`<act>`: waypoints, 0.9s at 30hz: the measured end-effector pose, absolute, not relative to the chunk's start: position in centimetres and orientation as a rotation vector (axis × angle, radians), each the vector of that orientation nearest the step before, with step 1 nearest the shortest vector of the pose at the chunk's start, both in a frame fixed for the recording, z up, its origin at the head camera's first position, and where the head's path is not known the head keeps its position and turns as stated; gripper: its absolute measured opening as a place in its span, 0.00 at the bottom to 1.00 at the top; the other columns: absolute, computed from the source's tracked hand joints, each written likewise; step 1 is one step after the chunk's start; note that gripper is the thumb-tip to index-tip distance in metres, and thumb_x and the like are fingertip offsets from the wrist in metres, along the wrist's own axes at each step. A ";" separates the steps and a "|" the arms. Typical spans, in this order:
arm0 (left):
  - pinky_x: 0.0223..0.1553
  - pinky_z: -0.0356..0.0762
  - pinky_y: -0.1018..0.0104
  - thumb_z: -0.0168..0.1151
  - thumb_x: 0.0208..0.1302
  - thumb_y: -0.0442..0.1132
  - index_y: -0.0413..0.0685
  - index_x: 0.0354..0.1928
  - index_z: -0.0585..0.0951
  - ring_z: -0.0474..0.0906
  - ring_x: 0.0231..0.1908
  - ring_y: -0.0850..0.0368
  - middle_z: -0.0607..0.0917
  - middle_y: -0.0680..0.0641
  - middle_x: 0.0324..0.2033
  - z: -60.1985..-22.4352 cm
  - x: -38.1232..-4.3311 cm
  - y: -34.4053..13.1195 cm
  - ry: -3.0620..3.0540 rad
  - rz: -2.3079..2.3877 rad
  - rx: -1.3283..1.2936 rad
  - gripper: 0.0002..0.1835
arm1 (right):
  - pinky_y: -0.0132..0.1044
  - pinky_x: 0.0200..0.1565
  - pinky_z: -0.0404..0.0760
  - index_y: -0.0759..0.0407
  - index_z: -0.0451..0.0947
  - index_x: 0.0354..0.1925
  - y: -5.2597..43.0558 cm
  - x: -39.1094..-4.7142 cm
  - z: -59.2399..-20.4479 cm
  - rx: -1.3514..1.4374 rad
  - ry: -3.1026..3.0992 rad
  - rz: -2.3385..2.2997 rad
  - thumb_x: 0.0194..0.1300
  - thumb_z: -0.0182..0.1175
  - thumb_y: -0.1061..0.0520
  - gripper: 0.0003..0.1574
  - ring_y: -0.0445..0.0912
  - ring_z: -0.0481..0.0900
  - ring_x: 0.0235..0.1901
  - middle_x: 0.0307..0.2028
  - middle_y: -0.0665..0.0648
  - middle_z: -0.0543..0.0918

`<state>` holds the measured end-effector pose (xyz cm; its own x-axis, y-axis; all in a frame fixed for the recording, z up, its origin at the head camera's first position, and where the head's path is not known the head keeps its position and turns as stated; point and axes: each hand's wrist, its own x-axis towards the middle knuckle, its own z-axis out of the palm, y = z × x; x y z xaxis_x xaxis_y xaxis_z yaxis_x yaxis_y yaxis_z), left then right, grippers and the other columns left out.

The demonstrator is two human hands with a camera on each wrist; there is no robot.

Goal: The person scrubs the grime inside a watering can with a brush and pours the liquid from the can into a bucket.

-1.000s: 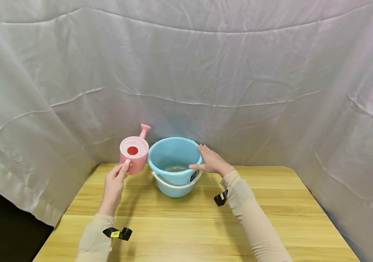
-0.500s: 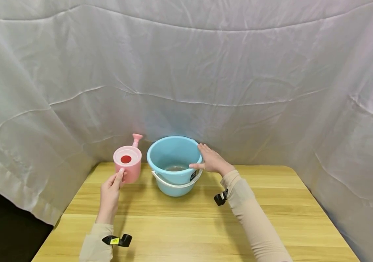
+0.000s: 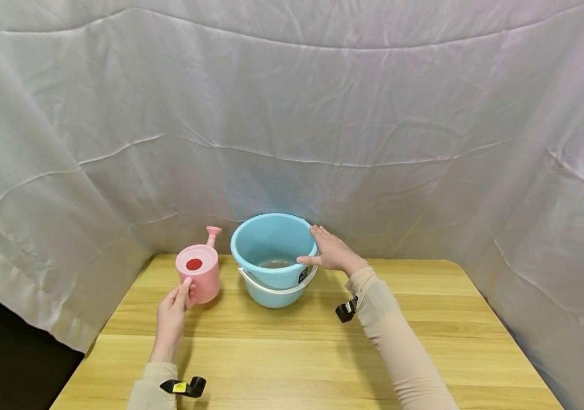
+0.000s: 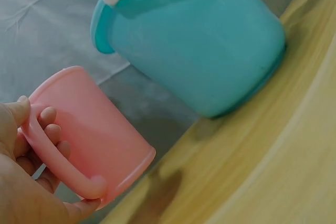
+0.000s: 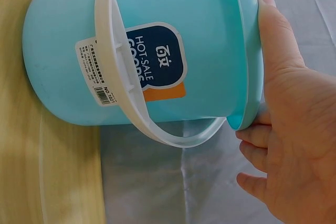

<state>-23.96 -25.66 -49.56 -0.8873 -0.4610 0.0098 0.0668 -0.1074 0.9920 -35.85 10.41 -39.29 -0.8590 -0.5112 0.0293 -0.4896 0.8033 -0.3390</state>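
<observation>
My left hand (image 3: 171, 319) holds a pink watering can (image 3: 204, 282) by its handle, fingers curled round it in the left wrist view. The can (image 4: 97, 135) is upright, with a round red opening in its top and its spout pointing away. Its base is close over the tabletop. Just right of it stands a light blue bucket (image 3: 271, 279) with a little clear liquid at the bottom. My right hand (image 3: 335, 253) rests on the bucket's right rim, thumb stretched along it and fingers extended. The bucket's white carrying handle (image 5: 123, 85) hangs down its front.
Bucket and can are near the back edge of a wooden table (image 3: 271, 364). A pale grey curtain (image 3: 292, 114) hangs behind and on both sides. Labels (image 5: 157, 61) are stuck to the bucket's side. Black cameras are strapped to both wrists.
The watering can has moved down and left in my left hand, away from the bucket's rim and close to the tabletop. My right hand and the bucket have stayed put.
</observation>
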 end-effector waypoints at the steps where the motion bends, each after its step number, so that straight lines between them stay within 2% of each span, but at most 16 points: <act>1: 0.42 0.78 0.76 0.58 0.69 0.50 0.39 0.41 0.83 0.76 0.35 0.65 0.77 0.58 0.26 -49.7 -23.9 -25.7 -1.814 -2.061 0.441 0.19 | 0.52 0.74 0.48 0.68 0.42 0.75 10.4 -35.8 -39.3 -0.814 2.923 -0.523 0.61 0.58 0.28 0.66 0.60 0.43 0.76 0.76 0.68 0.47; 21: 0.42 0.79 0.75 0.58 0.68 0.51 0.46 0.35 0.84 0.77 0.34 0.67 0.80 0.61 0.28 -51.5 -23.6 -26.0 -1.790 -2.091 0.467 0.16 | 0.54 0.74 0.49 0.69 0.43 0.74 10.7 -35.8 -39.3 -0.819 2.926 -0.516 0.61 0.58 0.28 0.66 0.61 0.44 0.76 0.75 0.68 0.48; 27: 0.40 0.78 0.76 0.59 0.68 0.51 0.49 0.34 0.85 0.77 0.33 0.67 0.80 0.60 0.26 -51.9 -23.7 -26.1 -1.791 -2.085 0.481 0.14 | 0.53 0.74 0.48 0.69 0.42 0.75 10.8 -35.7 -39.2 -0.820 2.923 -0.517 0.61 0.58 0.29 0.66 0.60 0.43 0.76 0.76 0.68 0.47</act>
<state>-23.65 -26.14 -51.92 -0.8816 -0.4711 -0.0291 0.0423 -0.1402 0.9892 -35.73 10.77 -39.23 -0.8564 -0.5153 0.0308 -0.4946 0.8021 -0.3347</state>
